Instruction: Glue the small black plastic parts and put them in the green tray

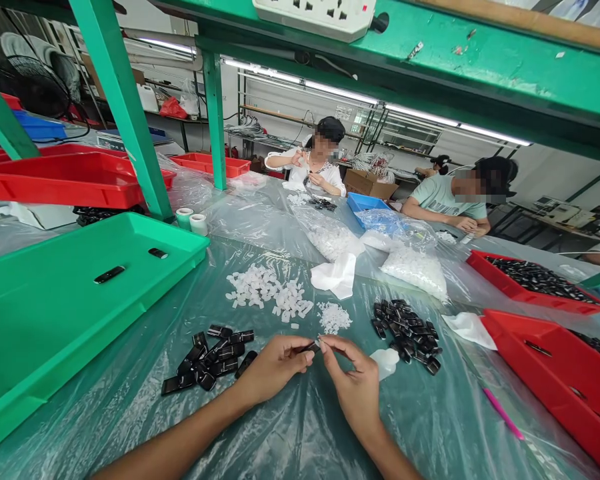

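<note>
My left hand pinches a small black plastic casing at the middle of the bench. Against the casing's end, my right hand closes thumb and forefinger on a tiny whitish piece that is mostly hidden by the fingertips. Just beyond my fingers lies a pile of tiny white pieces, with larger white plastic pieces behind it to the left. Black casings are heaped beside my left hand. Another heap of black casings is to the right, near a translucent white bottle-like item beside my right hand.
A green tray holding two black pieces stands at left. Red trays with black pieces line the right side. Beyond are a white cloth, a bag of white pieces and two seated people. A green shelf frame rises above the bench.
</note>
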`<state>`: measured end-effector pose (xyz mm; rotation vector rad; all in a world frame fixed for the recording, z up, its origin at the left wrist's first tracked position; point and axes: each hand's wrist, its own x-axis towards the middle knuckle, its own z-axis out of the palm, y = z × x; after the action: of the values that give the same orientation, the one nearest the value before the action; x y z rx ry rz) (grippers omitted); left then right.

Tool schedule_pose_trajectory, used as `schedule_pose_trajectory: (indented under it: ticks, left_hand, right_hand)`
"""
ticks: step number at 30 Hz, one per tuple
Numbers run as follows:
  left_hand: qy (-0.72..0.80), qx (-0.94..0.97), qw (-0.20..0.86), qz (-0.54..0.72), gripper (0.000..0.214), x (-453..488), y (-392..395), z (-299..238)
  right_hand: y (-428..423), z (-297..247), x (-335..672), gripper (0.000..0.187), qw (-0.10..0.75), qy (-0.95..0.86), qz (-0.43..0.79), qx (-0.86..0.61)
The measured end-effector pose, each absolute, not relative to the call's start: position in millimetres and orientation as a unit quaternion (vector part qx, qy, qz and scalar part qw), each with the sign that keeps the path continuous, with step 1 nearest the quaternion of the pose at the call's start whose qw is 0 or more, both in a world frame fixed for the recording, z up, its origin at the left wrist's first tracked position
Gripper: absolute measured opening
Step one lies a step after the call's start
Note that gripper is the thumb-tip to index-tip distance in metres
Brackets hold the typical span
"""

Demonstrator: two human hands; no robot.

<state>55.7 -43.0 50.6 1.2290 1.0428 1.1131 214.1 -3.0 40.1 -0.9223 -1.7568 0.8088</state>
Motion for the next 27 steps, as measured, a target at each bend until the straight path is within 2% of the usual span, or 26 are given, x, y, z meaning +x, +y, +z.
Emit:
schedule_pose_trajectory:
  ticks: [13, 19, 23, 25, 27]
  left_hand:
    - [0.496, 0.598, 0.434, 0.455, 0.032, 59.5, -52.5, 64.6]
    - [0.519, 0.596, 0.419, 0.448, 0.033, 63.0, -50.1, 57.4]
    - [0.504, 0.592, 0.403, 0.484, 0.032, 65.6, -61.1, 81.9]
    - [0.479, 0.581, 0.426, 0.501, 0.028, 65.9, -79.5, 100.4]
    - [0.468, 0.516, 0.523, 0.490, 0.022, 66.4, -103.3, 116.3]
  right_hand:
    - [-8.4, 40.4, 216.7, 0.013, 0.474, -0.736, 0.326, -0.358]
    - [-9.9, 43.5, 218.4, 0.012, 0.455, -0.739, 0.340, -0.363]
    - [-12.5, 52.6, 221.4, 0.019, 0.495, -0.704, 0.376, -0.342]
    - [-13.8, 53.6, 221.6, 0.026, 0.524, -0.675, 0.404, -0.326]
    - [-14.3, 51.5, 220.6, 0.027, 0.522, -0.663, 0.426, -0.325]
